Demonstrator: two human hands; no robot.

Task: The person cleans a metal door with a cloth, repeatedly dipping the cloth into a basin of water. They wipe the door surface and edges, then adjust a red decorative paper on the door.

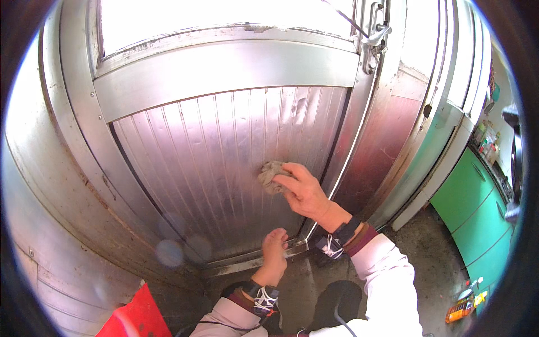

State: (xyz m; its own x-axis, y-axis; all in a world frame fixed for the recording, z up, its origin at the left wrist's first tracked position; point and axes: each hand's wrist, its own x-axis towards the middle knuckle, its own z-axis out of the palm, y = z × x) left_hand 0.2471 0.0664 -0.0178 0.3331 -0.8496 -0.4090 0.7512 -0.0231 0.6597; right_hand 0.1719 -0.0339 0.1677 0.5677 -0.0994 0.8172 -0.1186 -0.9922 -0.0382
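My right hand (304,190) grips a crumpled grey-beige cloth (271,177) and presses it against the lower ribbed metal panel (202,160) of a door. My left hand (274,248) is held low in front of the panel's bottom edge, with its fingers curled. Whether it holds anything cannot be made out. Above the panel runs a broad, smooth metal rail (227,71), with a bright glass pane over it. A metal door handle (377,37) sits at the upper right, well above my right hand.
Green cabinets (471,202) with a cluttered dark counter stand at the right. On the dirty floor near them lies a bottle of orange liquid (459,311). Something red (134,314) is at the lower left. A metal frame (80,126) borders the door's left side.
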